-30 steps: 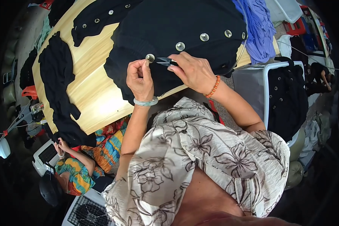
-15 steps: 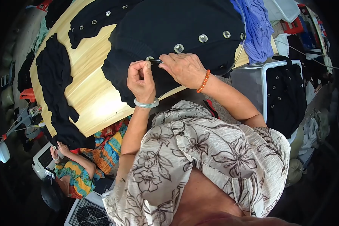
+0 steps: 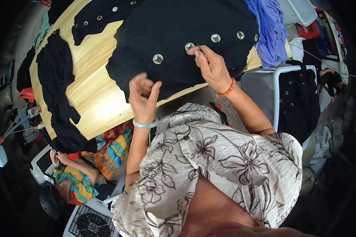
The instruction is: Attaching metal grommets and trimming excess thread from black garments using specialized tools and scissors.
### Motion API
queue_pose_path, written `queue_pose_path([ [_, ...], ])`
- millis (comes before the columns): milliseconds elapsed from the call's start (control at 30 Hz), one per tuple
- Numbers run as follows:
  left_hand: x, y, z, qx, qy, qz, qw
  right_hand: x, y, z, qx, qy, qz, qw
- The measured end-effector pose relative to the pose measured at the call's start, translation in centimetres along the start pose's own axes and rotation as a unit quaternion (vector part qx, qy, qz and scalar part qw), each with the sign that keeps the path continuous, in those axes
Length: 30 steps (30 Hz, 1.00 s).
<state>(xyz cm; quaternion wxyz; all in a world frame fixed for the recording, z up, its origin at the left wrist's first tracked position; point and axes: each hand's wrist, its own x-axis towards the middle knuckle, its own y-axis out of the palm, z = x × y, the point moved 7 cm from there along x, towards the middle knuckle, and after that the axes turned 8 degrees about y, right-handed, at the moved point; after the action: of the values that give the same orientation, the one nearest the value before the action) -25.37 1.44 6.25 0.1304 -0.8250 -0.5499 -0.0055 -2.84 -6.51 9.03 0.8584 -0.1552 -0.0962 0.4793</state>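
Observation:
A black garment (image 3: 166,23) lies spread on the wooden table, with a row of large shiny buttons along its near part. My right hand (image 3: 214,69), wearing an orange bead bracelet, is closed in a pinch beside one shiny button (image 3: 190,47); what sits between its fingertips I cannot make out. Over the garment's near edge, my left hand (image 3: 142,94) is slightly blurred, its thumb apart from the curled fingers and nothing seen in it. A pale bangle circles that wrist. Another shiny button (image 3: 158,59) shows uncovered beyond the left hand.
More black garments (image 3: 56,75) lie on the left of the wooden table (image 3: 93,98). Blue-violet cloth (image 3: 267,31) hangs at the right edge. A plastic bin (image 3: 261,91) with black buttoned clothing stands at right. A co-worker (image 3: 77,181) sits at lower left, handling black cloth.
My hands have separated. The left drew back toward me, off the leftmost button; the right moved rightward to the neighbouring button. The small dark tool seen earlier in my right fingers is no longer discernible.

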Motion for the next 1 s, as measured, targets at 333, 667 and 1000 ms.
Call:
queue_pose_path([
  [333, 4.5, 3.7, 1.5, -0.066, 0.030, 0.004, 0.997, 0.1, 5.9, 1.8, -0.198, -0.141, -0.040, 0.969],
  [667, 4.4, 3.4, 3.3, -0.198, -0.045, -0.007, 0.979, -0.1, 5.9, 1.3, -0.128, -0.073, -0.021, 0.989],
  [1000, 3.5, 3.4, 3.4, -0.223, -0.005, -0.022, 0.974, 0.0, 6.1, 0.5, -0.026, -0.006, -0.086, 0.996],
])
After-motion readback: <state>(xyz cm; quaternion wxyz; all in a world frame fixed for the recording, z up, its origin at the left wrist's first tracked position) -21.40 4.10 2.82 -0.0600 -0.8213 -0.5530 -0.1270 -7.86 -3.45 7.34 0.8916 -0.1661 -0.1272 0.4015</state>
